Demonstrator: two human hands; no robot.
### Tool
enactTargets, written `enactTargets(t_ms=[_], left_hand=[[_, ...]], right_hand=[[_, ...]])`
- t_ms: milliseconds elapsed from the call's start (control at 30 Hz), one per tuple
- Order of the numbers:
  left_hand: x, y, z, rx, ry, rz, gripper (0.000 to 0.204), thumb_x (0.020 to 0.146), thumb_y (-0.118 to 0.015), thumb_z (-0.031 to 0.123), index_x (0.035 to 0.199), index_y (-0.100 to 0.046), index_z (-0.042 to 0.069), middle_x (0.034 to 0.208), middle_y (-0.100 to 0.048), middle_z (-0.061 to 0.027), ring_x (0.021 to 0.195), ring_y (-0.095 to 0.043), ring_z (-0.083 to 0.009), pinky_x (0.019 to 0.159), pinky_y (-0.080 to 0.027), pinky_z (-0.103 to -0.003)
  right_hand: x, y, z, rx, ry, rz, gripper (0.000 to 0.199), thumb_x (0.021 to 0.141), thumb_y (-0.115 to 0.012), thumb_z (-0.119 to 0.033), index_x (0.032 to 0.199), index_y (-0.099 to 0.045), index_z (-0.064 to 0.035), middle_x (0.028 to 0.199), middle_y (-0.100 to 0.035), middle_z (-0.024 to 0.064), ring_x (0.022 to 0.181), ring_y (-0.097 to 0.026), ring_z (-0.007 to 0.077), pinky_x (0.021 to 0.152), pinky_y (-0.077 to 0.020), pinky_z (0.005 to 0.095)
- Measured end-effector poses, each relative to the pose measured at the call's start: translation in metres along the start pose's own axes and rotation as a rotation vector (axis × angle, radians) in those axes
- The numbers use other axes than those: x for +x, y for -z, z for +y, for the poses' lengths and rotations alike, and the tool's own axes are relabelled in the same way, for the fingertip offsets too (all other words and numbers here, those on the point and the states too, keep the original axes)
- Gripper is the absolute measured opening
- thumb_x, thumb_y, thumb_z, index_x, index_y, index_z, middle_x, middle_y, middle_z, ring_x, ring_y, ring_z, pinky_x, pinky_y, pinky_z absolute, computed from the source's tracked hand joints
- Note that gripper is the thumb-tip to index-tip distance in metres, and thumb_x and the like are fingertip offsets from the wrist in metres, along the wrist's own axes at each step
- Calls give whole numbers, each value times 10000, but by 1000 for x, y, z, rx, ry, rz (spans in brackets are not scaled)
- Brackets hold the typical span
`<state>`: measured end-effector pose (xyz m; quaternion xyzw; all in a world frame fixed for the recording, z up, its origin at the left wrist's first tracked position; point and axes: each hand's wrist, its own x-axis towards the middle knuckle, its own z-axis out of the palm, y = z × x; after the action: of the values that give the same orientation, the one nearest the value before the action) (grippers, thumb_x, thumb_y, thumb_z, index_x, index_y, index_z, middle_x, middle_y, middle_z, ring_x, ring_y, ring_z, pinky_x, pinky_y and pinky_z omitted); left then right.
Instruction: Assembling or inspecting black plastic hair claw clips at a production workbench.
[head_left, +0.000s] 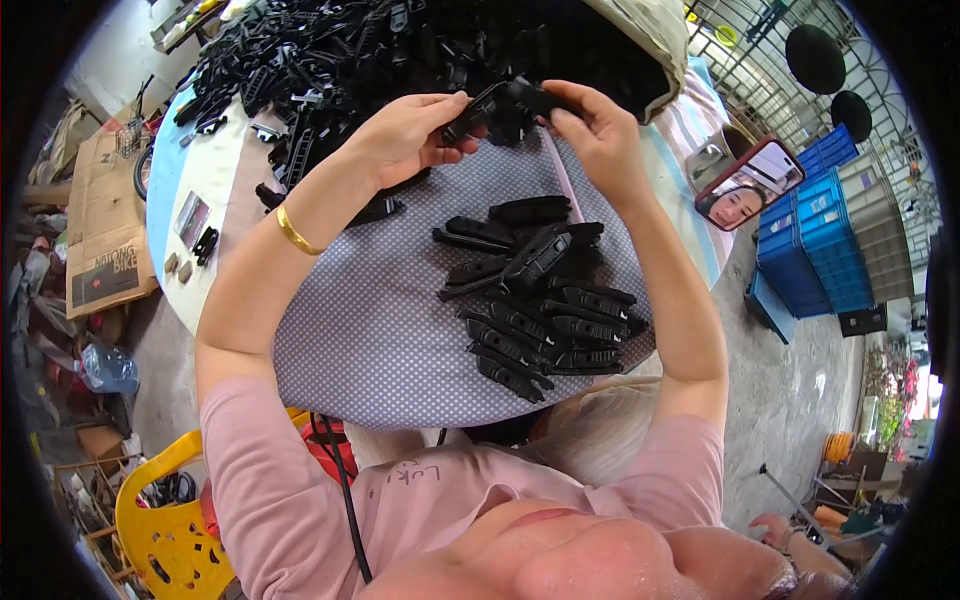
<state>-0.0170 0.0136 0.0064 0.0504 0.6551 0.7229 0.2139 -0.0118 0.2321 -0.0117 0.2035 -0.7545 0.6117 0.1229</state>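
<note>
Over the far side of the round table, my left hand [412, 138] is closed with thumb and fingers on a long black plastic piece [470, 114]. My right hand [606, 138] pinches another black plastic piece [533, 98] near its outer end. The inner ends of both pieces come close together; whether they touch, I cannot tell. Between my forearms lies a pile of long, narrow black plastic parts [537, 260], several of them stacked in rough rows on the grey dotted cloth [350, 320]. Beyond my hands spreads a large heap of loose black pieces [300, 50].
A pale sack [655, 45] opens at the far right of the heap. A phone [750, 186] leans on a metal cup [712, 155] at the table's right edge. Blue crates [825, 225] stand on the floor beyond. Left are flattened cardboard [105, 200] and a yellow chair [160, 480].
</note>
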Motion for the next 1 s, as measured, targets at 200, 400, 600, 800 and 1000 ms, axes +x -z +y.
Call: enactTargets(t_ms=[200, 400, 600, 800, 1000], left_hand=[[4, 0, -4, -102, 10, -69, 298, 934, -476, 255, 1005, -583, -14, 828, -603, -86, 687, -556, -125, 597, -484, -227], [3, 2, -10, 126, -67, 17, 360, 872, -575, 331, 968, -599, -16, 768, -599, -56, 632, -573, -103, 570, -471, -201], [-11, -14, -2, 527, -372, -30, 343, 781, -684, 193, 1014, -598, -45, 789, -639, -77, 671, -601, -105, 582, -464, -210], [-11, -12, -4, 687, -595, 23, 307, 755, -676, 67, 1042, -609, -19, 848, -654, -97, 708, -612, -136, 668, -485, -218], [-15, -17, -2, 886, -696, -12, 278, 735, -672, 22, 1008, -629, -1, 859, -660, -110, 697, -612, -151, 655, -485, -226]], right_hand=[[-8, -3, -12, -52, 47, -179, 268, 813, -616, -28, 1080, -606, -10, 937, -631, 40, 825, -575, 91, 737, -459, 206], [-9, -14, -19, -339, 222, -214, 249, 765, -662, -41, 1009, -632, -11, 873, -634, 70, 785, -586, 117, 691, -467, 229], [-12, -12, -18, -421, 279, -114, 244, 758, -668, -44, 998, -635, -17, 921, -624, 98, 781, -605, 145, 655, -488, 236], [-5, -7, -20, -650, 544, -3, 461, 672, -754, -187, 1071, -592, -24, 1094, -572, 123, 922, -586, 241, 832, -455, 331], [-9, -3, -22, -580, 298, -267, 430, 635, -757, -181, 1004, -607, -20, 932, -632, 134, 885, -590, 288, 812, -440, 337]])
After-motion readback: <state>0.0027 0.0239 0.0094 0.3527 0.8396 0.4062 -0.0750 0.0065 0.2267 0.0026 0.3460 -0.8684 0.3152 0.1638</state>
